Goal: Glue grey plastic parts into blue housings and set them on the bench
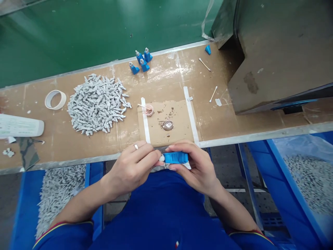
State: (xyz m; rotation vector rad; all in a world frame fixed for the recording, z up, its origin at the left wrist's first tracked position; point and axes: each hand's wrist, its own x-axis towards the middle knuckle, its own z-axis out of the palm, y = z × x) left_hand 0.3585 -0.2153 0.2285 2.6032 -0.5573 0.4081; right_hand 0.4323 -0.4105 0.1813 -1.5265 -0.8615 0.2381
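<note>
My right hand [199,166] grips a blue plastic holder [176,157] just in front of the table's near edge. At the holder's left end, my left hand [135,166] pinches a small grey part [161,158], mostly hidden by the fingertips. A bit of white material [187,165] shows beneath the holder. Beyond the hands, a shiny brown blob [168,125] sits on a taped cardboard sheet [179,135]. Near it stands a small pink cup [149,110] with a cotton swab leaning in it. To the left lies a heap of small grey parts [97,104].
Several blue holders with grey tips [144,66] stand at the back edge. A tape roll [55,100] and a white bottle [20,125] lie left. Cotton swabs [213,94] and a large dark box [281,59] are right. Blue bins [281,184] flank me below.
</note>
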